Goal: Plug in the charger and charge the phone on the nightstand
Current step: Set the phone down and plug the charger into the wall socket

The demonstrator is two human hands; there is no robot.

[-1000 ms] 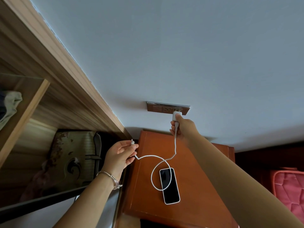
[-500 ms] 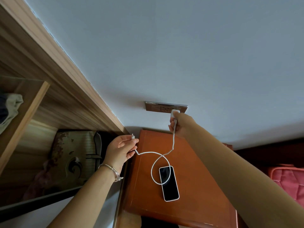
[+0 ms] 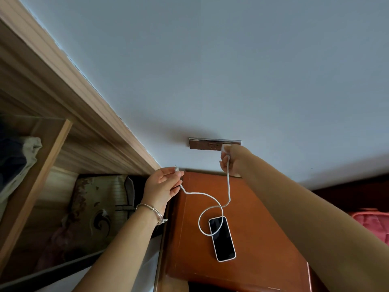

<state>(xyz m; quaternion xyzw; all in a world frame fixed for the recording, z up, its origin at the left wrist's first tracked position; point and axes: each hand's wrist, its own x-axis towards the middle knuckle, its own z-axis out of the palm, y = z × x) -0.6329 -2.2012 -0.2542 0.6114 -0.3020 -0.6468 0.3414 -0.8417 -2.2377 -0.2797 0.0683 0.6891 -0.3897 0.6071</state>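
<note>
The right hand presses a white charger against the wall socket plate. The left hand pinches the plug end of the white cable, which loops across the dark-screened phone lying face up on the orange-brown nightstand.

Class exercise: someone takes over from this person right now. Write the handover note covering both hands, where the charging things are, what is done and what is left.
Right hand: presses the white charger against the wall socket; whether it is fully seated cannot be told.
Left hand: holds the cable's free plug end, beside the nightstand.
Cable: loops across the phone, which lies screen up and dark, unconnected.
Left: confirm the charger is seated, plug the cable into the phone.
</note>
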